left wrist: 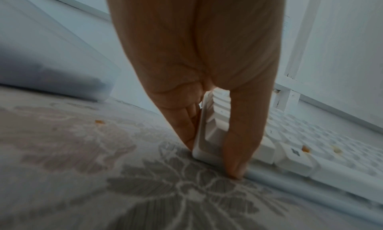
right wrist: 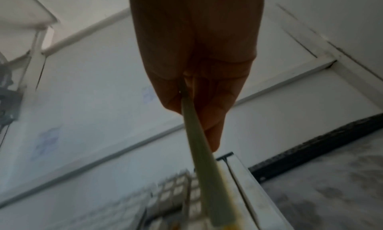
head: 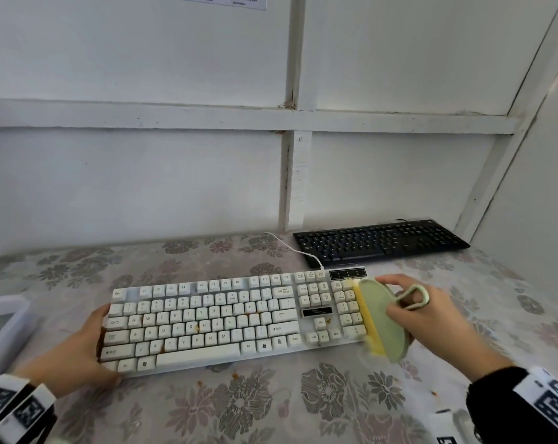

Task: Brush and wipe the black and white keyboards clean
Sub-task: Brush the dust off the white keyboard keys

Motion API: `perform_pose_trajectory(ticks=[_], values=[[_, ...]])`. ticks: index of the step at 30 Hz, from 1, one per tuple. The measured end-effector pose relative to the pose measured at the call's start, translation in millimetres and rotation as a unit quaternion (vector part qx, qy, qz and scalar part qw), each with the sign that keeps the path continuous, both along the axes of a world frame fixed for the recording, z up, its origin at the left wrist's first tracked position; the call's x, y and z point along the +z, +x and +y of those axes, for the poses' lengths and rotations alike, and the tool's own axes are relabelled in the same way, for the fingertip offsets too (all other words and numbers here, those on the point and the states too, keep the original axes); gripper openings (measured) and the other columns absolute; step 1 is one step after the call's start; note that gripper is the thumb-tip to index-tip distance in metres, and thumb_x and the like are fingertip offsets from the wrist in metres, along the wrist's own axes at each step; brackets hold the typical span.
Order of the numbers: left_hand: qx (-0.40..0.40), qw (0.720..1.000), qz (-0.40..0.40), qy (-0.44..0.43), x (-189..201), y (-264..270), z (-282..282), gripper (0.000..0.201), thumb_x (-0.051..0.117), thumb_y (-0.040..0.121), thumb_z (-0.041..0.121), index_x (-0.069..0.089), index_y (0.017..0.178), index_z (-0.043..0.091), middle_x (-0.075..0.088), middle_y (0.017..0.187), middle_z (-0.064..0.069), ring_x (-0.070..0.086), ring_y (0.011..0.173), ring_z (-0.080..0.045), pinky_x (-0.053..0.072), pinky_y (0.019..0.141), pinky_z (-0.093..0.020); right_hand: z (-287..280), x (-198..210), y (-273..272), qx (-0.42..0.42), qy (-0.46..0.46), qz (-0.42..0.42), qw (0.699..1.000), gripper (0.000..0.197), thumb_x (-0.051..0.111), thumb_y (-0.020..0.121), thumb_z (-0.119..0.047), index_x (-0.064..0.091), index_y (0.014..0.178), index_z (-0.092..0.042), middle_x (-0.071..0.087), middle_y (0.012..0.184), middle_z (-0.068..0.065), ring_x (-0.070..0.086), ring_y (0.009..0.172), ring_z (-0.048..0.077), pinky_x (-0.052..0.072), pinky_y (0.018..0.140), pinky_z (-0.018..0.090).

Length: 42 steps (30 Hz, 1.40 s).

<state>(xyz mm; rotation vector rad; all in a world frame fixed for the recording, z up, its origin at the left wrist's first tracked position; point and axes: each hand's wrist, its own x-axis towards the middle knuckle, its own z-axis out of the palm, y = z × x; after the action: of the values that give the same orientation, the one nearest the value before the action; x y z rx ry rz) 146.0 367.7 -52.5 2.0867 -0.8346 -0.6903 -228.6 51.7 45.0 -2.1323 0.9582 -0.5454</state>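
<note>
Sleeves frame the bottom corners. Left hand [head: 79,344] grips the white keyboard [head: 226,318] mid-frame; right hand [head: 431,318] grips the brush [head: 381,322] at its right end. Crumbs remain; black keyboard [head: 380,241], upper right, looks untouched.

Head view: high, facing down toward twelve o'clock over the table [head: 271,408]; wrist views: low, close, along each hand, sharing the white keyboard [head: 226,318] from its opposite ends.
</note>
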Motion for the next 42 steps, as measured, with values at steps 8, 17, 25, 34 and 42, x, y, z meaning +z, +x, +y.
perform_pose_trajectory(ticks=[8,17,25,34,42], values=[[0.001,1.0,0.002,-0.024,-0.8,-2.4,-0.6,0.126,0.086,0.029,0.02,0.018,0.135,0.032,0.058,0.119,0.001,0.061,0.106,-0.019,0.047,0.096,-0.045,-7.2,11.7,14.1,-0.029,-0.053,-0.089,0.994,0.042,0.055,0.087,-0.004,0.058,0.115,-0.035,0.063,0.072,-0.007,0.045,0.047,0.004,0.036,0.041,0.016],[0.005,1.0,0.007,-0.01,3.1,-5.6,-1.2,0.127,0.084,0.03,0.018,0.018,0.138,0.028,0.059,0.116,0.001,0.061,0.105,-0.018,0.048,0.095,-0.042,4.6,3.5,-0.8,0.0,-0.002,0.018,1.0,0.04,0.055,0.084,0.0,0.063,0.107,-0.031,0.049,0.053,-0.001,0.036,0.047,0.013,0.034,0.043,0.025],[0.012,1.0,0.006,0.015,2.3,-2.2,1.0,0.133,0.085,0.03,0.018,0.013,0.141,0.026,0.062,0.116,-0.003,0.063,0.104,-0.021,0.049,0.094,-0.047,0.7,34.4,38.0,-0.029,-0.064,-0.078,0.994,0.043,0.054,0.086,-0.003,0.058,0.118,-0.03,0.067,0.084,0.012,0.052,0.065,0.02,0.055,0.059,0.045],[0.0,1.0,-0.008,0.019,12.3,-11.1,-2.4,0.128,0.082,0.029,0.026,0.016,0.139,0.026,0.059,0.116,0.001,0.061,0.104,-0.017,0.047,0.097,-0.042,13.0,2.9,26.2,0.012,-0.024,0.043,0.999,0.038,0.053,0.085,-0.004,0.061,0.114,-0.028,0.055,0.061,0.002,0.038,0.049,0.013,0.031,0.044,0.022],[0.004,0.999,-0.026,0.039,11.5,-10.3,-1.0,0.132,0.082,0.03,0.026,0.012,0.143,0.025,0.061,0.114,0.001,0.063,0.102,-0.018,0.049,0.095,-0.044,3.3,26.7,40.7,-0.027,-0.061,-0.07,0.995,0.042,0.054,0.085,-0.005,0.059,0.118,-0.032,0.068,0.082,0.008,0.049,0.06,0.019,0.042,0.051,0.032]])
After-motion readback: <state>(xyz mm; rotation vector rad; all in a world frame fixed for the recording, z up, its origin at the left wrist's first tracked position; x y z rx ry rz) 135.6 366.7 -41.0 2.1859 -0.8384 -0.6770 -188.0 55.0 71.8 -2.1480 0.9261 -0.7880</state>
